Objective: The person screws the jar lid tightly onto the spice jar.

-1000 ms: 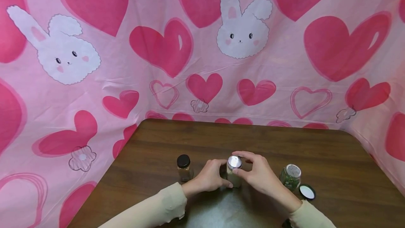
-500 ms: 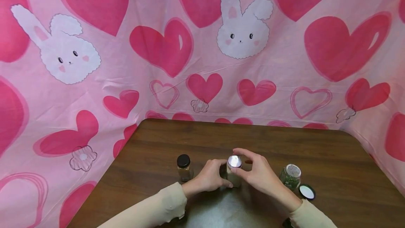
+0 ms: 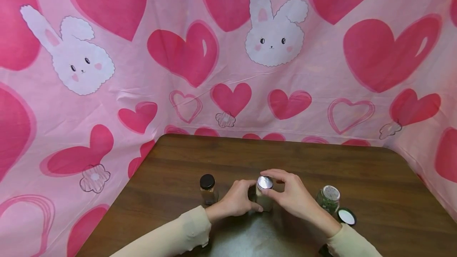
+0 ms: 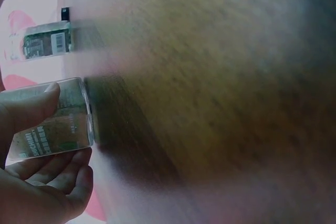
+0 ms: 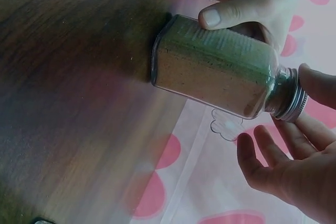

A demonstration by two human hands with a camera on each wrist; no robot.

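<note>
A glass spice jar filled with brownish powder stands upright on the table. My left hand grips its body, thumb on the near side and fingers round the other, as the left wrist view also shows. At the top, my right hand pinches the silver metal cap between thumb and fingers. In the right wrist view the ridged cap rim sits on the jar neck, and the other fingers of that hand are curved in the air below. Part of the jar is hidden behind the left hand in the head view.
Left of my hands stands a black-capped spice jar. To the right is a jar of green herbs with a holed silver top, and beside it a black lid lies white side up. Pink heart-print cloth hangs behind the wooden table.
The right fingers spread slightly off the cap half a second ago and have closed in round it again. The left hand and jar stay in place.
</note>
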